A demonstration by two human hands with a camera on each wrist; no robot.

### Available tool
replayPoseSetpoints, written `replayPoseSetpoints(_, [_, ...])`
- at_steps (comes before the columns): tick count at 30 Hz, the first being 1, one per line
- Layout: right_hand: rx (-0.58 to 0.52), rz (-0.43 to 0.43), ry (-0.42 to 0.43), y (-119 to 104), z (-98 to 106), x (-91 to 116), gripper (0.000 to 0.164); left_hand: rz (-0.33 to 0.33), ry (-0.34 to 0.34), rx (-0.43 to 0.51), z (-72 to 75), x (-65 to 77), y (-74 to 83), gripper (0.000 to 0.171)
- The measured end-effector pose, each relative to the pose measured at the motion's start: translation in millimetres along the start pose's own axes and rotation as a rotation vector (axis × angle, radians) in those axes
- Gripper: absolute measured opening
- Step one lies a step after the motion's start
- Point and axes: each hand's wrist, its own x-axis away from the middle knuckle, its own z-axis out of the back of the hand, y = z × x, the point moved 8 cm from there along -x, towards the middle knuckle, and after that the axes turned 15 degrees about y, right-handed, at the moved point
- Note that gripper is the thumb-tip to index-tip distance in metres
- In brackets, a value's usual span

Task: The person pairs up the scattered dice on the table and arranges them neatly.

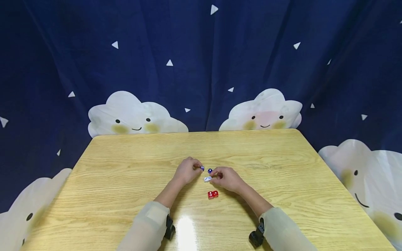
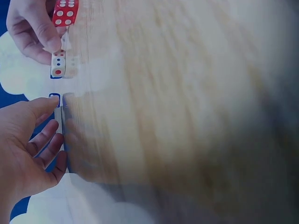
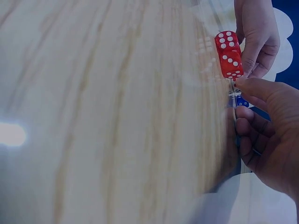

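Observation:
My left hand (image 1: 188,170) pinches a blue die (image 1: 202,168) with white pips between thumb and fingertip, at or just above the tabletop. In the left wrist view, the thumb of that hand covers most of this die. A second blue die (image 1: 210,170) lies just to the right. In front of it two white dice (image 1: 206,179) sit side by side. My right hand (image 1: 228,178) holds the right-hand white die by thumb and finger; its fingers partly hide it in the right wrist view. Nearer to me, two red dice (image 1: 213,195) stand together.
A light wooden table (image 1: 125,167) lies under both hands. Behind and around it hangs a dark blue curtain (image 1: 194,42) with white triangles and smiling clouds. A black device (image 1: 169,228) is strapped at the left wrist, another (image 1: 257,237) at the right.

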Motion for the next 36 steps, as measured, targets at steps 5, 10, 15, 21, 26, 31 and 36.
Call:
replayPoseSetpoints(5, [-0.001, -0.002, 0.001, 1.7, -0.2, -0.1, 0.017, 0.013, 0.026, -0.004, -0.5, -2.4, -2.3, 0.016])
replayPoseSetpoints(10, [0.0, -0.001, -0.001, 2.2, -0.8, -0.6, 0.017, 0.04, 0.04, -0.014, -1.2, -5.5, -5.6, 0.017])
replayPoseSetpoints(15, [-0.002, -0.002, 0.001, 2.5, -0.3, -0.5, 0.017, 0.063, 0.046, -0.015, -1.0, -8.7, -9.0, 0.018])
replayPoseSetpoints(21, [0.001, 0.0, 0.004, 2.9, -0.1, -0.3, 0.017, 0.076, 0.062, -0.015, 0.3, -12.6, -13.0, 0.017])
replayPoseSetpoints(26, [0.0, 0.001, 0.002, 1.2, 0.4, 0.1, 0.017, 0.09, 0.065, -0.037, 1.1, -13.9, -14.5, 0.018])
replayPoseSetpoints(31, [-0.005, 0.0, -0.002, 0.5, 0.6, 0.4, 0.017, 0.116, 0.063, -0.052, 1.7, -14.0, -16.5, 0.017])
replayPoseSetpoints(36, [-0.004, -0.01, -0.006, 1.0, 0.6, 0.7, 0.017, 0.124, 0.062, -0.052, 1.1, -14.1, -18.1, 0.016])
